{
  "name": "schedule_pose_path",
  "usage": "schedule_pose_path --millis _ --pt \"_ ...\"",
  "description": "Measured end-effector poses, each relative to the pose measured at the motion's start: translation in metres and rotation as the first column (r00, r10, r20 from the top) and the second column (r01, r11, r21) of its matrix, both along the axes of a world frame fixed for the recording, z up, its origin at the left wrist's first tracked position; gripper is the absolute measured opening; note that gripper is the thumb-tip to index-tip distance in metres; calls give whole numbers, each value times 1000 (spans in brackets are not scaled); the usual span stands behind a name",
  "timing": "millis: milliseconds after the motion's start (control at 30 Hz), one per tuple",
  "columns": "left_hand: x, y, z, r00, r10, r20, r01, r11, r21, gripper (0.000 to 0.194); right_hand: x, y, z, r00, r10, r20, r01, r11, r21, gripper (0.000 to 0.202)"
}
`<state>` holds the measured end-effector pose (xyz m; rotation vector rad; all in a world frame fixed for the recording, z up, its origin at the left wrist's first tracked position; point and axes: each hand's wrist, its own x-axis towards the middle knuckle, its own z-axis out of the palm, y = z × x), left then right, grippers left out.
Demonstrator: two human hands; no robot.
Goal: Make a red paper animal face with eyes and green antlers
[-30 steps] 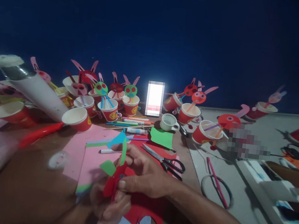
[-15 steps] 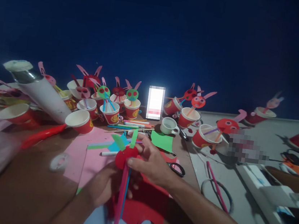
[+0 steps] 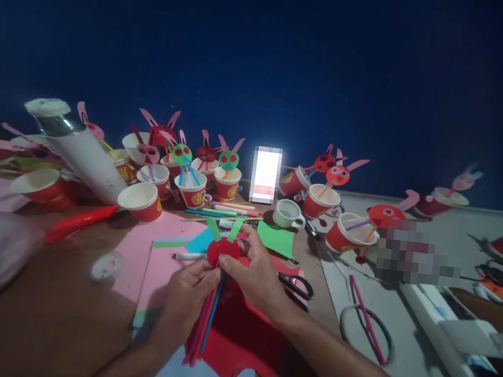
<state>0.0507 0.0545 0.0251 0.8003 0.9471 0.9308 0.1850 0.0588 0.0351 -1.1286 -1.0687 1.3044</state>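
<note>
A red paper disc [image 3: 222,250] with two green paper ears rising from its top is held upright in front of me. Pink and blue straws [image 3: 211,324] hang down from it. My right hand [image 3: 254,268] grips the disc's right side, thumb across its front and fingers behind. My left hand [image 3: 190,294] is closed where the straws meet the disc, thumb and fingertips pinched together. Under the hands lies a sheet of red paper [image 3: 246,344] with cut edges, on top of pink and light blue sheets. Just right of my right hand rest black-handled scissors [image 3: 306,288].
Paper cups with rabbit-like straw figures [image 3: 191,190] line the back. A flask [image 3: 86,153] leans at left near a red pouch-like object [image 3: 79,225]. Markers [image 3: 230,209], a small white cup [image 3: 288,214], green paper [image 3: 275,239], a bright phone-like screen [image 3: 265,175] and a power strip [image 3: 439,334] stand around.
My left hand has come up from behind the straws to pinch them just under the disc. The disc has shifted slightly right and up, and the view has turned a little left.
</note>
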Motion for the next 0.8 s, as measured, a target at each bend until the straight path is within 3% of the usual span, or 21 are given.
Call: schedule_pose_path --millis 167,433,800 --pt "-1 0 4 999 10 -52 -11 1000 -19 18 -1 -1 4 1000 -10 12 11 1000 -18 56" --pt "-4 3 10 994 42 -102 -44 999 -18 22 9 5 13 1000 -19 9 18 998 63 24" --pt "-1 4 15 994 88 -59 -91 995 -40 22 8 8 -1 998 -21 57 22 999 -24 24"
